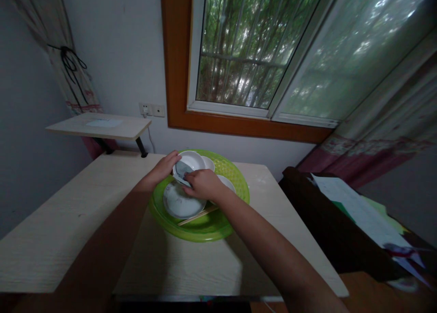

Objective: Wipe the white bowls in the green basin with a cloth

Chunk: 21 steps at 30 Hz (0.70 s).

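My left hand (166,165) grips the left rim of a white bowl (194,159), which is tipped toward me over a round green tray (205,234). Inside the bowl and over its near rim lies a grey cloth (182,168), pinched by the fingers of my right hand (205,184). Below the bowl a white plate (182,204) rests in the tray. A pair of chopsticks (197,216) lies slantwise beside the plate. Behind my right hand are a small white bowl (209,164) and another white bowl (227,183), both partly hidden.
The tray sits on a pale wooden table (191,267). A raised shelf (123,127) bearing a paper stands at the back left, near a wall socket (152,109). To the right, papers (362,208) lie on a dark brown surface. A window is behind the table.
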Each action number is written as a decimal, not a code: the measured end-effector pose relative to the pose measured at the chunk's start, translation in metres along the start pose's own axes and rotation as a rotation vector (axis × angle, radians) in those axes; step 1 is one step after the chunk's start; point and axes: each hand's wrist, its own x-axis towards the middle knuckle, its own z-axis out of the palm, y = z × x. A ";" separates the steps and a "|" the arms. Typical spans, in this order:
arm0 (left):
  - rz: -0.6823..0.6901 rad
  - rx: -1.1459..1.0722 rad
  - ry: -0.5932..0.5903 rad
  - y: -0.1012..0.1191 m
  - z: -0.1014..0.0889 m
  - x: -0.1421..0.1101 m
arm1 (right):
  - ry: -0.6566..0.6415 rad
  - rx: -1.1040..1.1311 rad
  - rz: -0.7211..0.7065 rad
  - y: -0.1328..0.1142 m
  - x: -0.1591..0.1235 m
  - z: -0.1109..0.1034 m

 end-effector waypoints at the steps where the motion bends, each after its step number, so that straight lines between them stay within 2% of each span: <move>1: 0.001 0.001 0.010 -0.001 0.000 0.001 | 0.008 0.022 -0.036 0.001 0.000 0.001; 7: -0.002 -0.037 0.038 0.001 -0.001 0.000 | 0.137 0.173 -0.181 0.010 0.003 0.020; 11: 0.047 -0.082 -0.025 0.006 -0.001 -0.005 | 0.170 0.200 -0.209 0.013 0.004 0.032; 14: 0.055 -0.093 -0.077 0.005 0.000 -0.005 | 0.154 0.183 -0.169 0.010 0.004 0.036; 21: 0.017 -0.062 -0.062 0.001 0.003 0.001 | 0.162 0.047 -0.018 0.000 0.004 0.036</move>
